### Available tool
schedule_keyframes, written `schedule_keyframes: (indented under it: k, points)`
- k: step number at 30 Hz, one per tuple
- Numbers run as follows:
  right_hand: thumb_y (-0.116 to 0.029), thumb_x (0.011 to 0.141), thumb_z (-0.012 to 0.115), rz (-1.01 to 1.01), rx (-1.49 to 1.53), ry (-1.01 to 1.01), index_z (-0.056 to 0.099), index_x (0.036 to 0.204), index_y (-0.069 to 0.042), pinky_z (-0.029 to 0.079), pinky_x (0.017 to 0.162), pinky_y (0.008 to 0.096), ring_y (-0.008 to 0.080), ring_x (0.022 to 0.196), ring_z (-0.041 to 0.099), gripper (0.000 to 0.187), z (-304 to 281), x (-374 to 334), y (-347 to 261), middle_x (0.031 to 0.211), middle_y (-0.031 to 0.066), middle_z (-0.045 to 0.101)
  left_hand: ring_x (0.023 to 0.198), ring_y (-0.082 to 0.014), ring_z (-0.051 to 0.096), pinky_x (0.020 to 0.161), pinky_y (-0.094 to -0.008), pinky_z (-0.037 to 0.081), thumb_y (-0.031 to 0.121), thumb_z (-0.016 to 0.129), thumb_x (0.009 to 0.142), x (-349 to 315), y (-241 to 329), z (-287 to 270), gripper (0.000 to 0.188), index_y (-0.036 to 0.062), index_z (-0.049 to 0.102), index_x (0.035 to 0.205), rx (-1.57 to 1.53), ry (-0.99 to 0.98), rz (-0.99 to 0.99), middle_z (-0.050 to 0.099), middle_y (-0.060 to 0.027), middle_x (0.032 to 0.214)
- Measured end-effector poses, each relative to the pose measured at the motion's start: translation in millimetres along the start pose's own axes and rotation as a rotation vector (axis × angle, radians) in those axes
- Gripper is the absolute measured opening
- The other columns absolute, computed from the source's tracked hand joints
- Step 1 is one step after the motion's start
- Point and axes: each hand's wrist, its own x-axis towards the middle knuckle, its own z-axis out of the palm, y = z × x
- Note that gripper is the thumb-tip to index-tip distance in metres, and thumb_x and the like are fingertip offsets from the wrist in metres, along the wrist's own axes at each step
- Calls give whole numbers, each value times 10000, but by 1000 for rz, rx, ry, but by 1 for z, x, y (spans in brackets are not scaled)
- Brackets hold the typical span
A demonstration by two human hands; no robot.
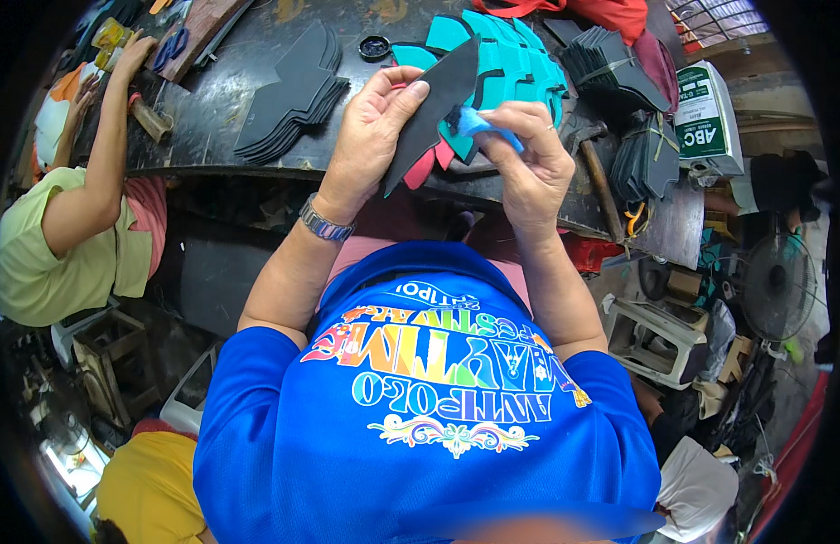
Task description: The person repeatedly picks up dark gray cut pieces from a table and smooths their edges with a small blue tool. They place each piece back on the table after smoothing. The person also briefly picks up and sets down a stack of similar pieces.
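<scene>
My left hand (376, 131) pinches a flat dark grey cut piece (438, 109) with a pointed end, holding it tilted above the table edge. Red-pink material (420, 170) shows beneath its lower part. In my right hand (531, 168) a small light blue sponge-like pad (474, 121), dark at its tip, is gripped between thumb and fingers close to the grey piece's right edge. Just behind both hands lie overlapping teal cut pieces (520, 59) with black edges. A small round black dish (375, 47) sits beyond my left hand.
Stacked dark pieces (289, 104) lie left on the black table (207, 122); tied bundles (610, 68) lie right. A hammer (603, 186), orange-handled tool (634, 219) and green-white container (707, 118) are at right. A co-worker (76, 218) works at left. A fan (778, 272) stands right.
</scene>
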Motion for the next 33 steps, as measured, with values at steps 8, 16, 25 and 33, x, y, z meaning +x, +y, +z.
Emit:
schedule_keyframes:
  k: [8, 16, 25, 33]
  points:
    - [73, 720, 715, -87, -74, -43, 700, 937, -40, 483, 718, 259, 160, 841, 595, 246, 5, -5, -2, 906, 69, 607, 737, -37, 620, 633, -162, 507, 146, 576, 954, -4, -5, -1, 239, 0, 520, 1134, -15, 14, -26, 657, -54, 919]
    - [39, 775, 707, -35, 10, 75, 687, 956, -18, 467, 779, 252, 132, 852, 587, 190, -14, 16, 16, 921, 46, 624, 691, -24, 616, 580, -138, 485, 169, 582, 951, -15, -2, -8, 235, 22, 533, 1127, 37, -71, -193, 660, -26, 864]
    - [-4, 821, 705, 287, 480, 269, 651, 1017, 0, 477, 793, 231, 90, 854, 596, 204, -14, 13, 25, 933, 36, 648, 629, -14, 596, 531, -150, 473, 188, 571, 958, -25, -4, -5, 245, 26, 522, 1135, 8, -73, -234, 657, -26, 858]
    - [-8, 838, 691, 404, 518, 105, 643, 1033, -3, 482, 781, 220, 82, 868, 591, 200, -4, -11, 9, 961, 29, 645, 648, -20, 583, 533, -155, 462, 176, 560, 968, -21, -9, 2, 218, 39, 510, 1131, -52, -18, -152, 648, -15, 835]
